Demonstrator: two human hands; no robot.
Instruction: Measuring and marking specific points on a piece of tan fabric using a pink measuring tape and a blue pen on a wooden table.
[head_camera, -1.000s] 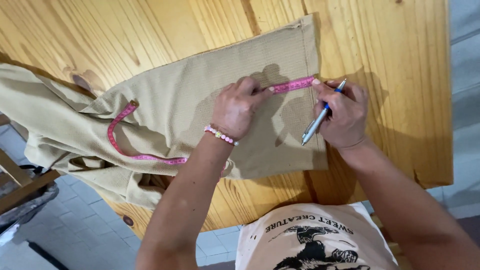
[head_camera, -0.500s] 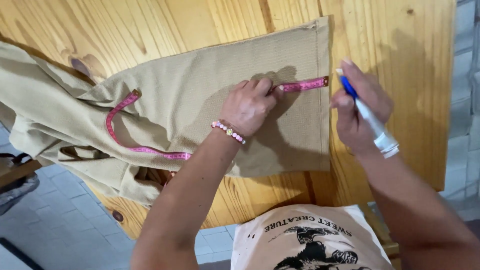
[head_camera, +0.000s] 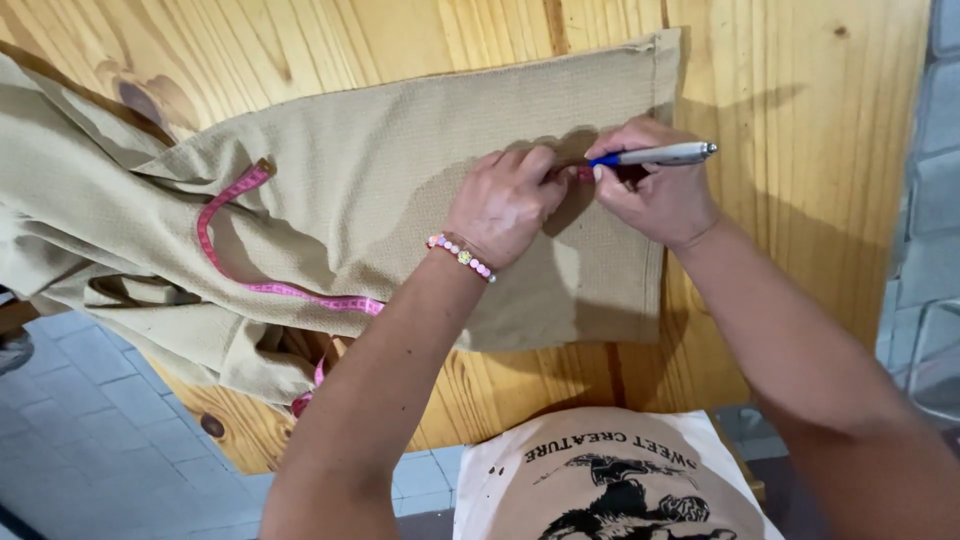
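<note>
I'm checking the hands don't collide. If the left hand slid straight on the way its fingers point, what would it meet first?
Almost at once the right hand: the left hand points toward it across the beige cloth, fingertips nearly touching.

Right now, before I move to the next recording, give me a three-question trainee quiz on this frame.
1. True or false: the right hand holds a pen.
2. What does the pink measuring tape lie on?
A. bare wooden table
B. beige fabric
C. the floor
3. Fill in: the left hand wears a beaded ____ at the wrist.

Key: 1 true; 2 B; 3 bracelet.
</note>
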